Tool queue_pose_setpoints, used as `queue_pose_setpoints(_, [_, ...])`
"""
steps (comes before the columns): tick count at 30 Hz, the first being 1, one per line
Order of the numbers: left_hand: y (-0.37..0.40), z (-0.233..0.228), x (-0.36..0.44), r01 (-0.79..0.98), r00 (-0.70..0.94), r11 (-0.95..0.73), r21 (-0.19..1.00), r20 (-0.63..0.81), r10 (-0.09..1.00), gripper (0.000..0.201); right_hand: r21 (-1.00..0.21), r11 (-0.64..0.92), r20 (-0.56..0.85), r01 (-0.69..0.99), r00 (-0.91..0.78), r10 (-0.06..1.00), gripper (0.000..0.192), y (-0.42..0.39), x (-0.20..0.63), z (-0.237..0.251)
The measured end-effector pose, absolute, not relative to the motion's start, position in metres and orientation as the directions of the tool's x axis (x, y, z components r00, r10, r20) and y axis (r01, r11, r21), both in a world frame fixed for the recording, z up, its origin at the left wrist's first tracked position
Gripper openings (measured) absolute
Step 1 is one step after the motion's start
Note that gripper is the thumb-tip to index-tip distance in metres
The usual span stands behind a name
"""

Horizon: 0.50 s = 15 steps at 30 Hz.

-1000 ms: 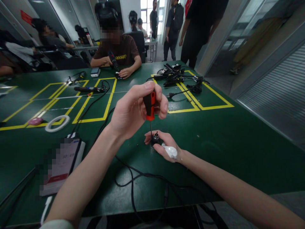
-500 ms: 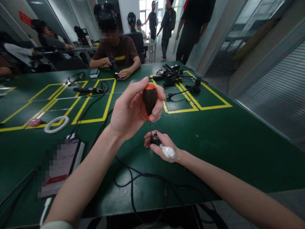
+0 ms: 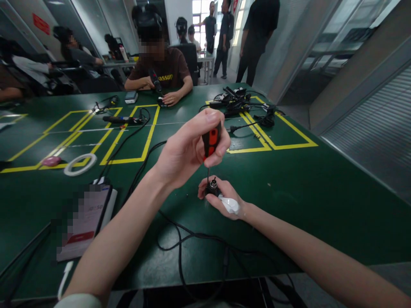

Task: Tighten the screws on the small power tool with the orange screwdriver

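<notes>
Green bench (image 3: 305,205), screwdriver (image 3: 211,143) near upright above black part (image 3: 209,190)

Your left hand (image 3: 189,147) wraps the screwdriver's handle; its shaft points down, long axis almost vertical, handle top leaning slightly right. Your right hand (image 3: 224,187) grips the black part, silver stub (image 3: 213,184) upward; the driver's tip is hard to make out. Two tiny specks (image 3: 187,195) lie just left. Black cable (image 3: 180,256) passes under your left forearm, a phone (image 3: 88,218) beside it; tangled black tools (image 3: 236,100) lie beyond.

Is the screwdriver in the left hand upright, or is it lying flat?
Upright, slightly tilted: the screwdriver has its handle on top, shaft pointing down toward the black part.
</notes>
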<state>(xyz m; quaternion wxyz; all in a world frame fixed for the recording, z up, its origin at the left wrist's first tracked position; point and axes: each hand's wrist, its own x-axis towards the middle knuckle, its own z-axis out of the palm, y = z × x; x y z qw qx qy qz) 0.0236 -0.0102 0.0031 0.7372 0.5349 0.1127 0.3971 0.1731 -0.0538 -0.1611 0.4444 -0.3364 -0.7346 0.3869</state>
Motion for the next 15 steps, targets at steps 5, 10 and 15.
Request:
queue_pose_setpoints(5, [-0.009,0.005,0.022,-0.482,0.675,0.122,0.868,0.279,0.683,0.051,-0.898,0.44,0.408,0.014,-0.352,0.842,0.04,-0.057,0.172,-0.158])
queue_pose_setpoints(10, [-0.008,0.005,0.022,-0.462,0.676,0.15,0.874,0.238,0.697,0.064,-0.94,0.277,0.304,-0.202,-0.118,0.946,0.05,-0.059,0.164,-0.152])
queue_pose_setpoints(15, [-0.009,0.005,0.024,-0.442,0.684,0.135,0.887,0.235,0.691,0.06,-0.918,0.048,0.095,-0.393,-0.101,0.99,0.053,-0.053,0.156,-0.15])
